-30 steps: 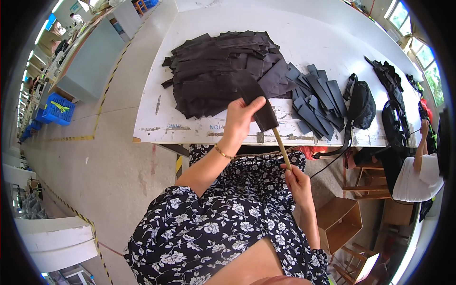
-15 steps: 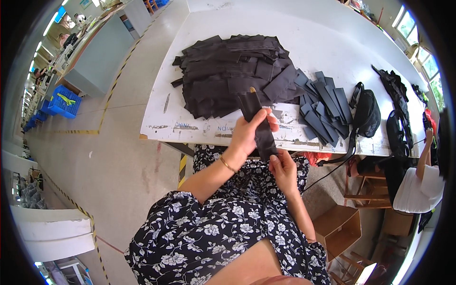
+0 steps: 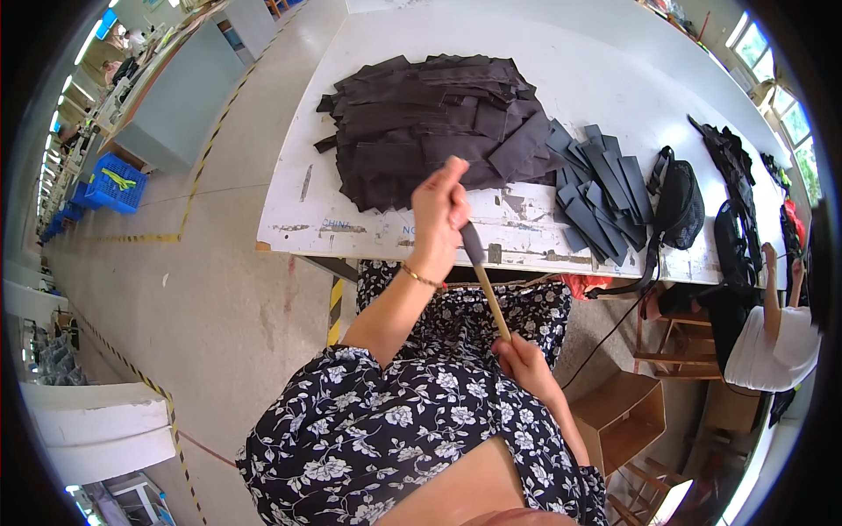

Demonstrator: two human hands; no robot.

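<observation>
In front of my body, my right hand (image 3: 528, 361) grips the lower end of a slim tan stick (image 3: 491, 301). Its upper end runs into a narrow black fabric piece (image 3: 473, 243), which hangs from under my left hand (image 3: 440, 215). The fingers of that hand are curled closed round the fabric, and most of what lies inside them is hidden. A large heap of flat black fabric pieces (image 3: 412, 131) lies beyond my left hand on the white table (image 3: 307, 230). To its right is a smaller pile of narrow dark strips (image 3: 605, 193).
A black waist bag (image 3: 680, 210) with a strap lies right of the strips. Black straps (image 3: 726, 158) lie farther right, near a person in a white top (image 3: 770, 346). An open cardboard box (image 3: 627, 421) stands on the floor beside wooden stools. A blue crate (image 3: 116, 186) is far left.
The black fabric has drawn up toward my left hand, baring the tan stick. My right hand has moved down with the stick's end; my left hand has shifted slightly up and left.
</observation>
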